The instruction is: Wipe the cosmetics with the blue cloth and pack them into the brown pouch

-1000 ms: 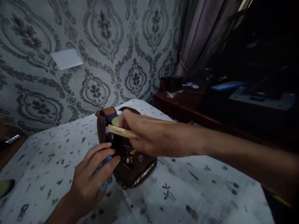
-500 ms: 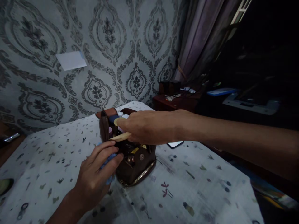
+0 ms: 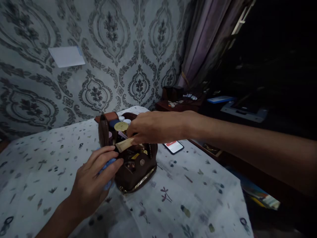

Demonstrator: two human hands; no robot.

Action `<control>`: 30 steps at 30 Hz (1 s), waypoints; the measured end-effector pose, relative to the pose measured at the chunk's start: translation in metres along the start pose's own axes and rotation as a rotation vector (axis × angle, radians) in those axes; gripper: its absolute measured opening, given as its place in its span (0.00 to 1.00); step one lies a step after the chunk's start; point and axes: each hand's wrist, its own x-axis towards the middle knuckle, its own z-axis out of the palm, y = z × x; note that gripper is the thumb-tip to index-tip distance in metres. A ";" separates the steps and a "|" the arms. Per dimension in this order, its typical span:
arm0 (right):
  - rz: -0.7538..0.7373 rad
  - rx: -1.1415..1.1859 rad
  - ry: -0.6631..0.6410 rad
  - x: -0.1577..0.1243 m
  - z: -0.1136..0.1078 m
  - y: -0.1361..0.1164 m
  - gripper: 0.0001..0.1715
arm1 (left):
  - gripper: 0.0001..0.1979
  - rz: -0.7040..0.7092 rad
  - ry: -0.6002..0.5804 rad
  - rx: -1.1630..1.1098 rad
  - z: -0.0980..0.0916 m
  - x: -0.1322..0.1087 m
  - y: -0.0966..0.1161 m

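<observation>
On the patterned cloth [image 3: 188,201] sits an open brown bag [image 3: 135,178]. The right hand [image 3: 153,125] pinches a beige tube [image 3: 123,144] over the bag's mouth; the left hand [image 3: 96,175] curls over a blue item [image 3: 106,166], grip unclear. The tube lies crosswise, its free end just beside the left hand.

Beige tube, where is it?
In the head view, left of centre, the right hand holds the beige tube over the brown bag, beside the left hand.
</observation>
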 end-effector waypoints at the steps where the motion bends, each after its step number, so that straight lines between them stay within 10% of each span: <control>1: -0.003 -0.024 -0.037 0.000 0.000 0.000 0.08 | 0.18 0.001 0.000 -0.002 0.000 0.001 0.001; 14: -0.099 0.074 0.085 -0.012 0.006 0.002 0.06 | 0.09 -0.355 -0.249 0.158 -0.011 0.048 0.021; 24: -0.148 0.900 0.317 -0.045 0.033 0.032 0.15 | 0.11 -0.444 -0.258 -0.041 -0.013 0.051 0.016; 30: -0.086 0.925 0.472 -0.050 0.051 0.029 0.19 | 0.11 -0.436 -0.251 -0.024 -0.011 0.049 0.017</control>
